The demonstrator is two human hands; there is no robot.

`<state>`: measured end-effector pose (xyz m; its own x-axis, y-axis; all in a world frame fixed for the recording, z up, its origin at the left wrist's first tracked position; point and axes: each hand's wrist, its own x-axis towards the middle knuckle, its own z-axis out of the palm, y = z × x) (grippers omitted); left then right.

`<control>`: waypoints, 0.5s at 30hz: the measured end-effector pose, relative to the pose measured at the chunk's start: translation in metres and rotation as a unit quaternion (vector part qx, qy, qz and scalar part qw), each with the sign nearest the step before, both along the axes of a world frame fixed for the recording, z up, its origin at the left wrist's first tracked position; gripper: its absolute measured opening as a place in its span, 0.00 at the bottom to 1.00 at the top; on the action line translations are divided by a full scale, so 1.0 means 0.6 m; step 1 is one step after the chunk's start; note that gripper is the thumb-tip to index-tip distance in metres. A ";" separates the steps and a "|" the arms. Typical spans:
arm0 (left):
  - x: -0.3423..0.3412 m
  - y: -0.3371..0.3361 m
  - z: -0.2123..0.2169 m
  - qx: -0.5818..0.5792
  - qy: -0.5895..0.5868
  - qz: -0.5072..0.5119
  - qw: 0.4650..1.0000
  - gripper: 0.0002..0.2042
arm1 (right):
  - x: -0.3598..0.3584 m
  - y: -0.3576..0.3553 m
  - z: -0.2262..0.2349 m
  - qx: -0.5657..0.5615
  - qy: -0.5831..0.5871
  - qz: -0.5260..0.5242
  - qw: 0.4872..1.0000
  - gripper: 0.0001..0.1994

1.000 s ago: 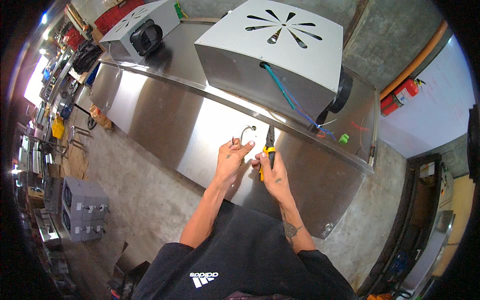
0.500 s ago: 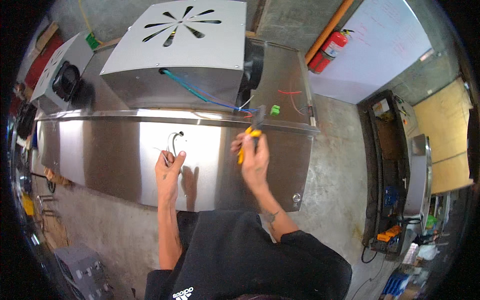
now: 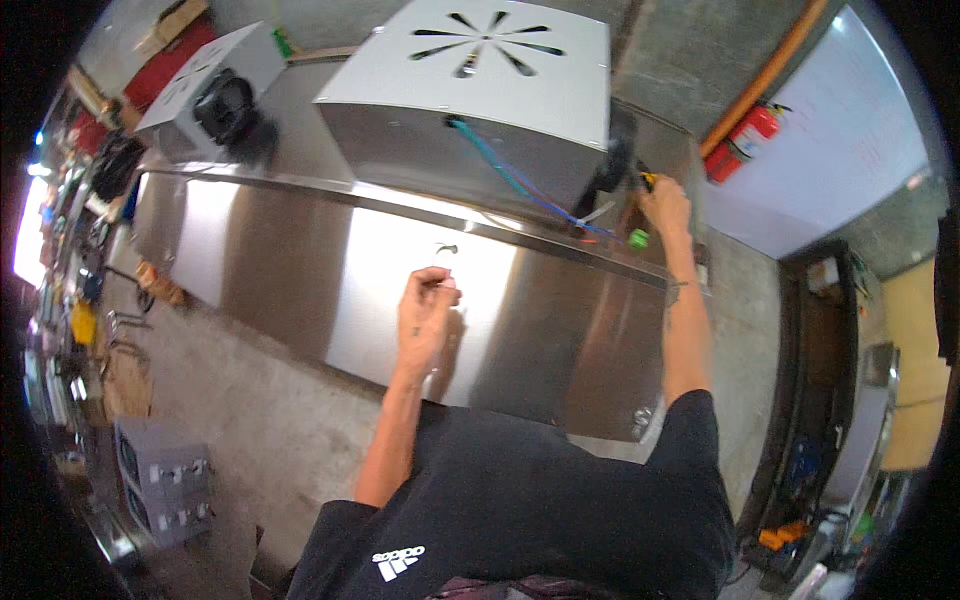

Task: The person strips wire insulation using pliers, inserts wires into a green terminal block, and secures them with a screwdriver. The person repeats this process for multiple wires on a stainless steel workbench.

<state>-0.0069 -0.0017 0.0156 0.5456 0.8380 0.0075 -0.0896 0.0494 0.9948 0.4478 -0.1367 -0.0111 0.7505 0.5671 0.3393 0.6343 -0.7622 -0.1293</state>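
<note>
Just beyond the left hand (image 3: 425, 305), a thin wire (image 3: 442, 248) loops from the steel panel (image 3: 545, 335) into its pinch; at the right hand's fingertips, yellow-and-black pliers (image 3: 647, 182), gripped or let go, cannot tell.

On my right I see an extinguisher (image 3: 741, 145) between a pipe (image 3: 766, 80) and a whiteboard (image 3: 835, 140); on my left, a grey unit (image 3: 165, 475).

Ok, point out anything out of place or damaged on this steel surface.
Nothing looks clearly damaged. The blue and green wires stand out: they trail outside the large box, from a hole in its side, rather than tucked away.
</note>
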 end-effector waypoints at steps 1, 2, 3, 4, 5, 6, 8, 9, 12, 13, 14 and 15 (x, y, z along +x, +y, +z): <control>-0.007 0.004 0.000 0.017 0.010 -0.007 1.000 0.12 | 0.004 0.013 -0.003 -0.013 0.015 -0.022 1.000 0.22; -0.009 -0.001 0.001 0.029 0.016 -0.014 0.999 0.13 | 0.010 0.015 -0.012 -0.009 -0.006 -0.015 1.000 0.22; -0.013 -0.003 0.006 0.013 0.001 -0.006 1.000 0.13 | 0.015 0.023 -0.024 0.005 -0.006 -0.008 1.000 0.21; -0.017 -0.001 0.006 0.002 -0.007 0.000 1.000 0.13 | 0.016 0.027 -0.031 0.015 -0.008 -0.003 1.000 0.20; -0.016 -0.002 0.004 -0.011 -0.017 0.000 1.000 0.13 | 0.028 0.025 -0.041 0.027 -0.012 0.008 1.000 0.19; -0.013 -0.002 0.003 -0.025 -0.028 -0.003 0.999 0.13 | 0.039 0.021 -0.052 0.038 -0.017 0.016 0.999 0.18; -0.008 -0.003 0.005 -0.025 -0.019 0.013 0.999 0.14 | 0.050 0.011 -0.058 0.070 -0.003 0.027 0.997 0.17; -0.005 -0.003 0.008 -0.026 -0.014 0.016 0.999 0.14 | 0.050 0.014 -0.059 0.090 0.012 0.027 0.996 0.16; -0.026 0.003 0.012 0.008 0.038 0.042 0.998 0.14 | -0.032 0.026 -0.008 0.111 -0.019 -0.004 0.994 0.14; -0.022 -0.001 0.016 0.006 0.021 0.041 0.999 0.14 | -0.027 -0.004 -0.015 0.171 -0.005 0.032 0.985 0.14; -0.020 0.003 0.016 0.009 0.005 0.047 0.999 0.14 | -0.028 -0.020 -0.018 0.235 0.010 0.075 0.969 0.14; -0.016 0.004 0.008 -0.006 -0.012 0.043 0.999 0.14 | -0.032 -0.050 -0.020 0.220 0.064 0.066 0.971 0.14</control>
